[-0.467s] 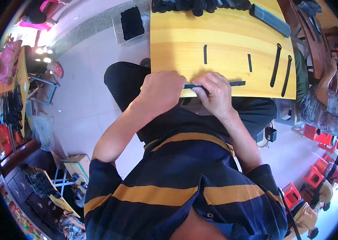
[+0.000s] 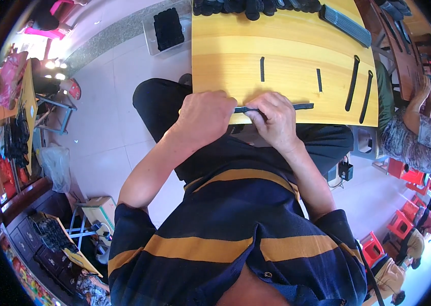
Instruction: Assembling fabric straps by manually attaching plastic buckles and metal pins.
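Near the front edge of the wooden table (image 2: 225,66), a thin black strap (image 2: 303,106) runs crosswise between my two hands. My left hand (image 2: 206,115) is closed round its left part, and the knuckles hide the fingertips. My right hand (image 2: 276,118) pinches it between thumb and fingers, with a free end sticking out to the right. A narrow dark stretch shows between the hands. Beyond them lie two short black strips (image 2: 262,69). To the right rest two longer black straps (image 2: 352,84) with rounded, slotted ends.
Black straps (image 2: 253,7) are heaped along the table's far side, beside a bundle of dark strips (image 2: 347,26). On the floor at far left stands a clear bin (image 2: 149,38) holding a black stack. Another person (image 2: 419,137) sits close on the right, near red stools (image 2: 372,247).
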The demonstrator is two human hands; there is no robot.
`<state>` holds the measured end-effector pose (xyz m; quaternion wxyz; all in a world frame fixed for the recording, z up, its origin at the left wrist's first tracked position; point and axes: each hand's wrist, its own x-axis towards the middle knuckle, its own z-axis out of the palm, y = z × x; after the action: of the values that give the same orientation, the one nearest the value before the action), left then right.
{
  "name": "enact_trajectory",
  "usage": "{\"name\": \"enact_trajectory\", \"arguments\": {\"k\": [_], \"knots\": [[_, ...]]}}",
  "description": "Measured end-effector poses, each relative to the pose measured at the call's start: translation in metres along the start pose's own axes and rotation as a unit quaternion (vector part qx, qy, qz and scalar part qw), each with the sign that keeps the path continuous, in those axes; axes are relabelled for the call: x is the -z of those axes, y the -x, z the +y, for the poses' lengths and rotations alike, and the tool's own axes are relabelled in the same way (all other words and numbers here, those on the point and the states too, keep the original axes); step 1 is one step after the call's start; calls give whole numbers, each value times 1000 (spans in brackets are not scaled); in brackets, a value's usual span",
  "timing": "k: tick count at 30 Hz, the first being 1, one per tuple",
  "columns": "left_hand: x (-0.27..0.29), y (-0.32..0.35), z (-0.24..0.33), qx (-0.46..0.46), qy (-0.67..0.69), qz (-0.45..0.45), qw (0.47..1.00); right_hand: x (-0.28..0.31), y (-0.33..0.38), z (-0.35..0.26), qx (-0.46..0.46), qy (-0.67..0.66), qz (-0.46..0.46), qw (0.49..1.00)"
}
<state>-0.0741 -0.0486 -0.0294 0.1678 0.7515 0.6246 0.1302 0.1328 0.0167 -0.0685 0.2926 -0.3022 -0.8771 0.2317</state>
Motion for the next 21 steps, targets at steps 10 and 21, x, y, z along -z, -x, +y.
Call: {"name": "enact_trajectory", "arguments": {"k": [10, 21], "knots": [[5, -7, 7, -19, -44, -28, 998, 0, 0, 1, 2, 1, 2, 1000], [10, -14, 12, -22, -60, -59, 996, -2, 1, 0, 4, 14, 6, 1000]]}}
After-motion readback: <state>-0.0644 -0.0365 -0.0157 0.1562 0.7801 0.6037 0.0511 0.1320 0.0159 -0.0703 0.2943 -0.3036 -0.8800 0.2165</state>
